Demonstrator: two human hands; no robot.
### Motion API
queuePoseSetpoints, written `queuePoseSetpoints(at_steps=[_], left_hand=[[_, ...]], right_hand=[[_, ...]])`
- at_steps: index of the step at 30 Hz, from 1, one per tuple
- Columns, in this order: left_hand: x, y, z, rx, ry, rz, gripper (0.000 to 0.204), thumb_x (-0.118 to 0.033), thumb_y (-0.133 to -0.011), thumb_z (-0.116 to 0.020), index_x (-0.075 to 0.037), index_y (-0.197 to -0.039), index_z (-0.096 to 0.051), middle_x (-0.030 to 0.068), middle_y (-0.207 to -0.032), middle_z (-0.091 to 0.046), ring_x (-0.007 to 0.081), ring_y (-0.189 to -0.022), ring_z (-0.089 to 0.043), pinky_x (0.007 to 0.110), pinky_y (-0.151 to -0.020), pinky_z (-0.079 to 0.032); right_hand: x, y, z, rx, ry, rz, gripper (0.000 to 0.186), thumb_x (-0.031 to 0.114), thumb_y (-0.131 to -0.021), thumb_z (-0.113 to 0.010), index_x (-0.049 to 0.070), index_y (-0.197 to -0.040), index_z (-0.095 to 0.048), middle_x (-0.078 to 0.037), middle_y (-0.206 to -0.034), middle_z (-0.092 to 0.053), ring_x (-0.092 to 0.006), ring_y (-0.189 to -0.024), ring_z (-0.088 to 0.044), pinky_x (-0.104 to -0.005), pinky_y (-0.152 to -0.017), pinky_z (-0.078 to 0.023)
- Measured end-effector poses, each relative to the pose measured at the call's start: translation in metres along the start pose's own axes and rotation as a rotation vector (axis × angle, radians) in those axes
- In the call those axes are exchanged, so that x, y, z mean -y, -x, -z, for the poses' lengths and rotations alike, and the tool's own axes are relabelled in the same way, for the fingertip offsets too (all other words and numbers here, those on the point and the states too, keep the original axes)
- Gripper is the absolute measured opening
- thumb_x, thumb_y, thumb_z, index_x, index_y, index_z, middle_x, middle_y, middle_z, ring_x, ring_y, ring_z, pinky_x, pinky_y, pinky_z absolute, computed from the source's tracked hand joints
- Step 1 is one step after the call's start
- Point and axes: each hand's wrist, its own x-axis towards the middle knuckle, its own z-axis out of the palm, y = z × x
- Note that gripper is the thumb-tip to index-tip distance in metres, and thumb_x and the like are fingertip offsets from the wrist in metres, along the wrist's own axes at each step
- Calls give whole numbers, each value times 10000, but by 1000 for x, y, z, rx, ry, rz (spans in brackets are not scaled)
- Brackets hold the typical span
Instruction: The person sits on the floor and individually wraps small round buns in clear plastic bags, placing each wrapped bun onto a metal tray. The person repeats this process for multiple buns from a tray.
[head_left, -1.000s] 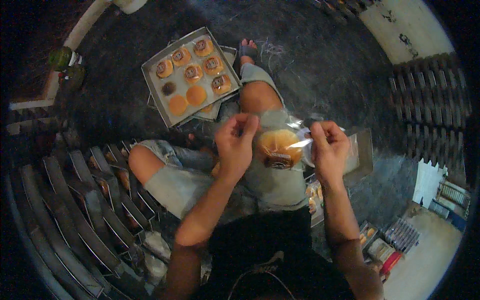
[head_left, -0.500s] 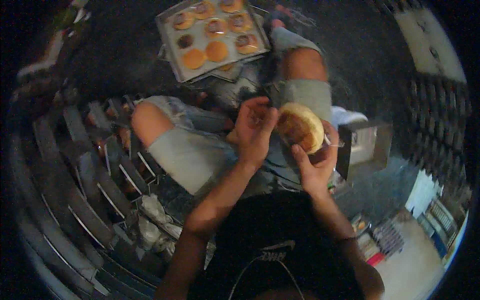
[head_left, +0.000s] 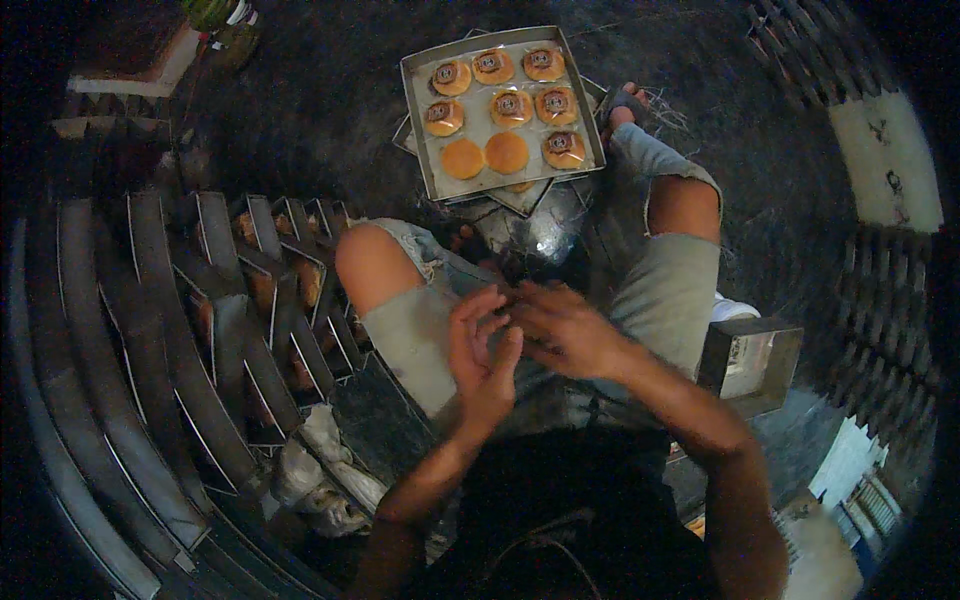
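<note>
My left hand (head_left: pixel 482 352) and my right hand (head_left: pixel 565 335) meet above my lap, fingertips touching. The fingers of my left hand are apart, its palm turned to the right, and nothing shows in it. My right hand lies palm down with its fingers stretched toward the left; whatever is under it is hidden. On the floor in front of my knees sits a metal tray (head_left: pixel 412 110) with several round buns (head_left: pixel 510 103), most in clear wrap with a dark round label, and two plain orange ones (head_left: pixel 485 156).
Rows of upright metal trays (head_left: pixel 200 330) fill the left side, some holding buns. A small metal box (head_left: pixel 752 355) stands by my right thigh. More trays lie under the filled one. A green bottle (head_left: pixel 215 12) stands at the far left. My sandalled foot (head_left: pixel 625 100) rests beside the tray.
The round bun held between both hands half a second ago is out of sight. Both hands have dropped lower over my lap and come together. The view has tilted, so the tray sits more central.
</note>
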Motion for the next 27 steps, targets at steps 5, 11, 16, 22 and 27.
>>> queuePoseSetpoints(at_steps=[5, 11, 16, 22, 27], left_hand=[[19, 3, -16, 224, -2, 158, 412, -87, -952, -731, -48, -1322, -555, 95, -1364, -564, 198, -1228, -577, 338, -1004, -488], [-14, -10, -77, 480, -105, 39, 371, -47, -946, -718, -39, -1292, -586, 89, -1309, -598, 187, -1201, -601, 332, -1005, -495], [-31, -4, -112, 587, -88, 66, 359, -10, -950, -679, -21, -1296, -584, 96, -1308, -615, 191, -1187, -611, 345, -1021, -494], [-15, 21, -124, 651, -122, 70, 365, -46, -949, -683, -19, -1299, -586, 105, -1305, -619, 203, -1175, -618, 351, -1042, -482], [-11, 35, -169, 966, -405, -254, 605, -188, -838, -840, 4, -1346, -571, 176, -1332, -598, 325, -1236, -588, 421, -1104, -442]], right_hand=[[-66, 247, 59, -1295, 271, -718, 189, 51, -869, -727, -7, -1028, -641, -72, -1020, -648, -217, -938, -598, -358, -874, -491], [-176, 411, 12, -988, 538, -1178, 352, 99, -926, -644, -6, -1260, -682, -158, -1251, -686, -321, -1134, -640, -437, -1008, -490], [-209, 409, -12, -1050, 239, -1444, 390, 206, -843, -715, 72, -1209, -701, -182, -1241, -656, -365, -1156, -603, -484, -995, -479], [-171, 421, 17, -1182, 584, -1141, 195, 157, -875, -737, 37, -1005, -653, -186, -1258, -636, -390, -1114, -631, -478, -970, -498], [-37, 341, 97, -1366, 446, -886, 116, 105, -941, -700, 28, -994, -632, -200, -1335, -637, -328, -1275, -598, -429, -1080, -446]])
